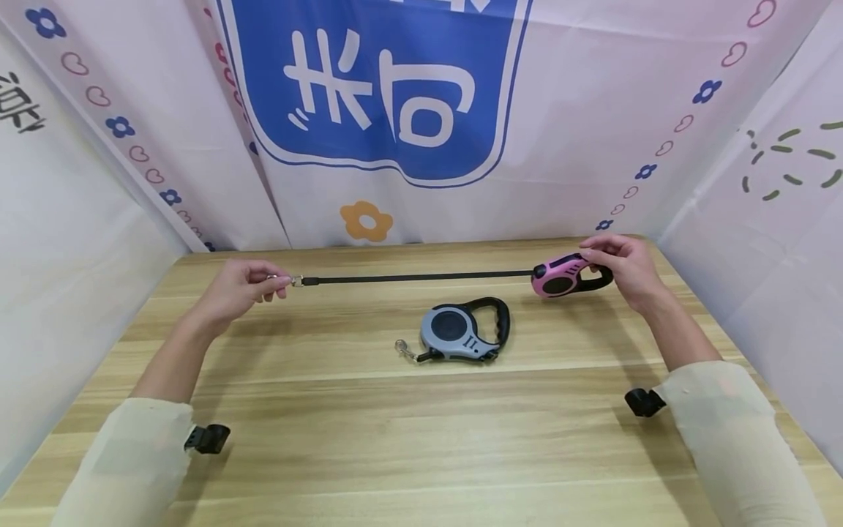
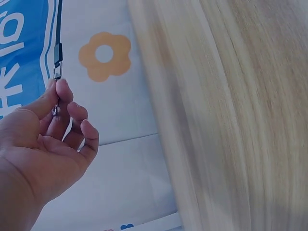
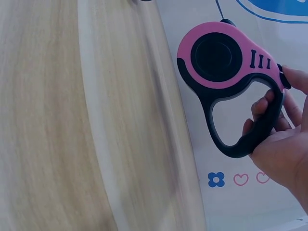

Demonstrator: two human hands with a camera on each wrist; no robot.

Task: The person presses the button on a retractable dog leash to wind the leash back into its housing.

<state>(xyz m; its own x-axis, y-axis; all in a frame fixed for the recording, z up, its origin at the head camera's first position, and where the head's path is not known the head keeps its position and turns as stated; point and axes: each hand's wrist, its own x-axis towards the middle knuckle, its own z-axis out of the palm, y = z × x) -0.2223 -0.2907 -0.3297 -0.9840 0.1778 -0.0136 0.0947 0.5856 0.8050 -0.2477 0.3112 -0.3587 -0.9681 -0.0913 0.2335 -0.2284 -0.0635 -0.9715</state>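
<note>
My right hand (image 1: 622, 269) grips the black handle of a pink retractable dog leash (image 1: 558, 277), its thumb near the button in the right wrist view. A black strap (image 1: 421, 277) stretches from that case across to the left. At its far end my left hand (image 1: 240, 289) pinches the metal clip (image 2: 57, 72) between thumb and forefinger. Both hands hold the leash raised over the wooden table (image 1: 369, 454). Below the strap, a grey-blue retractable leash (image 1: 451, 333) with a black handle lies on the table, its own metal clip (image 1: 403, 348) pointing left.
A white printed cloth (image 1: 579, 110) with a blue sign hangs behind the table. More white cloth (image 1: 79, 219) borders the left and right sides. Black camera mounts (image 1: 209, 438) sit at both sleeves.
</note>
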